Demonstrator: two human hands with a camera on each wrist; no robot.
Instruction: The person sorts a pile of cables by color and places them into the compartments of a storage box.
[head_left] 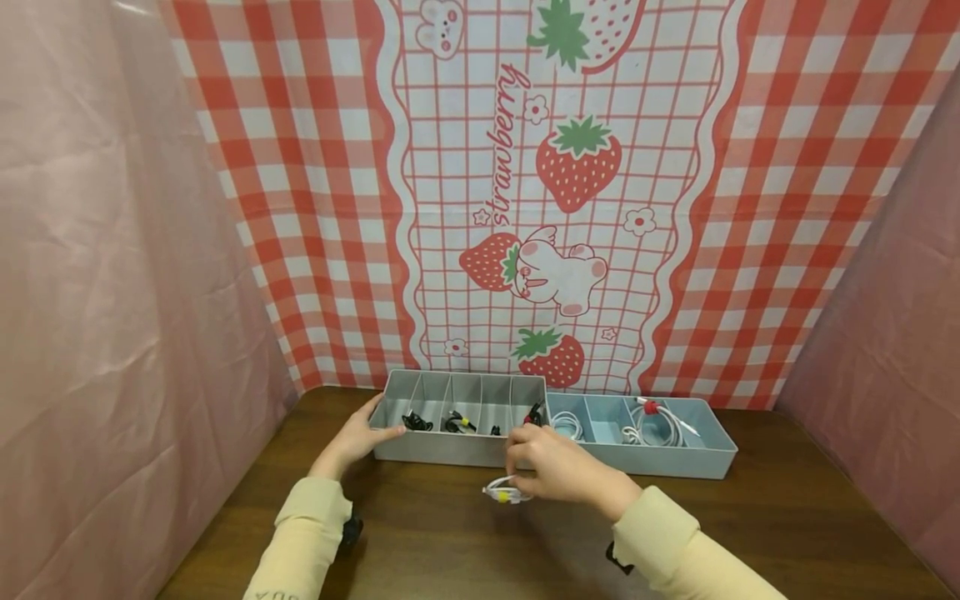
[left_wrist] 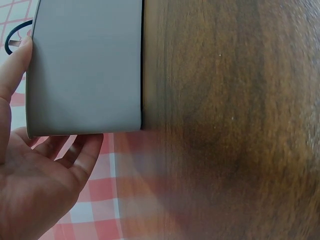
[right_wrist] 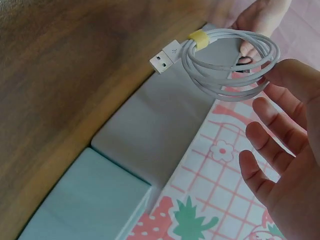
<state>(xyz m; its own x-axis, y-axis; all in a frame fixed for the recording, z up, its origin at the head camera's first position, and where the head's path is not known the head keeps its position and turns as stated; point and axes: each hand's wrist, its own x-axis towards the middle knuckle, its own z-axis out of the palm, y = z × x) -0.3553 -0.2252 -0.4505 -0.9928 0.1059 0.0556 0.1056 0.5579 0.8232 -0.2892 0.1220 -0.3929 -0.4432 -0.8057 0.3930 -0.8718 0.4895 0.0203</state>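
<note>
My right hand (head_left: 555, 462) pinches a coiled white USB cable (head_left: 504, 493) at the coil's edge, between thumb and fingertip. A yellow tie (right_wrist: 198, 39) binds the coil, and its USB plug (right_wrist: 171, 53) sticks out free. It hangs in front of the long grey divided box (head_left: 442, 451). At that box's left end, my left hand (head_left: 358, 437) grips the corner, thumb on the front rim and fingers against the end wall (left_wrist: 85, 75). Black cables (head_left: 417, 422) lie in several of the grey compartments; the right hand partly hides the right end.
A pale blue divided box (head_left: 660, 461) adjoins the grey one on the right. It holds coiled white cables (head_left: 567, 426), one with a red tie (head_left: 651, 407). Both stand on a brown wooden table (head_left: 420, 533), before a strawberry-print cloth (head_left: 450, 167). Pink cloth (head_left: 112, 292) hangs at both sides.
</note>
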